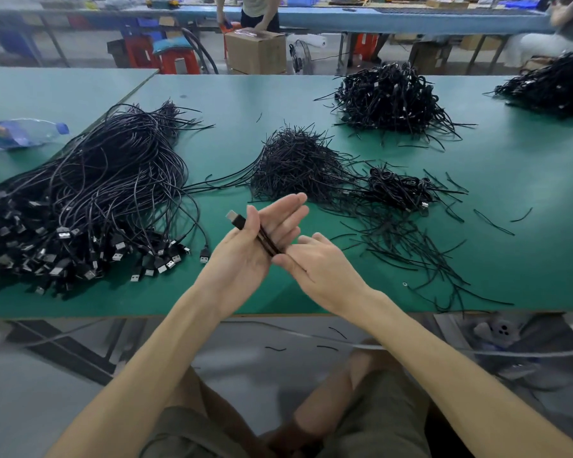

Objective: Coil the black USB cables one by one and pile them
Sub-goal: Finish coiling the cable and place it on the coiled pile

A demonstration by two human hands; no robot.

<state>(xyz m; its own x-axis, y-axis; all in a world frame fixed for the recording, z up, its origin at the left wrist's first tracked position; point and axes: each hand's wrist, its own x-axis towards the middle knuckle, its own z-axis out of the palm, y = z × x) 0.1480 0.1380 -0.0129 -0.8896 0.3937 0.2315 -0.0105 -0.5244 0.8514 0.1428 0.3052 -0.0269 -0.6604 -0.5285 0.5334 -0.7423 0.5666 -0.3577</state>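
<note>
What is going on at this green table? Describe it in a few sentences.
A seated person is bundling a folded black USB cable. The left hand holds it across the palm under the thumb; the fingertips of the right hand meet its lower end. On the green table, a big heap of loose black cables lies to the left, a heap of short black ties in the middle, and a small pile of coiled black cables beside that.
</note>
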